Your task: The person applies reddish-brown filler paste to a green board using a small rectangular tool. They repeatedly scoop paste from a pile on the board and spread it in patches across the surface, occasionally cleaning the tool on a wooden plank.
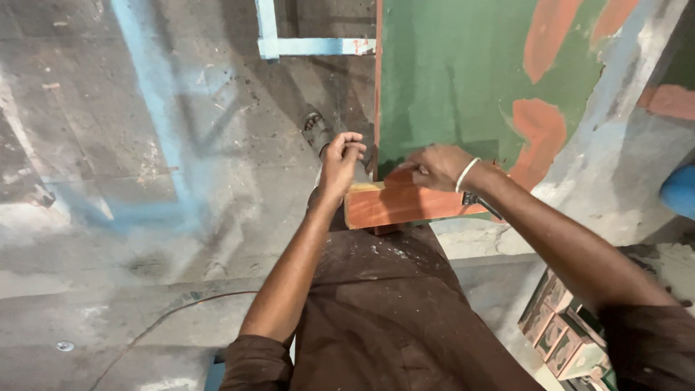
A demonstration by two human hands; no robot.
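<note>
A reddish-brown wooden block [394, 205] rests at the near edge of a green and orange painted board [449, 80]. My right hand [436, 166] lies on top of the block's far side, a white band on its wrist. A dark metal tool tip [479, 201] pokes out under that wrist. My left hand [341, 158] hovers just left of the block's end, fingers curled together; whether they pinch something small is unclear. A sandalled foot [316, 129] shows beyond the left hand.
Grey concrete floor [108, 181] with pale blue paint streaks spreads to the left. A light blue frame [304, 45] lies at the top. Stacked patterned boxes [561, 329] sit at lower right. A thin wire [166, 318] curves across the floor. A blue rounded object [680, 190] sits at the right edge.
</note>
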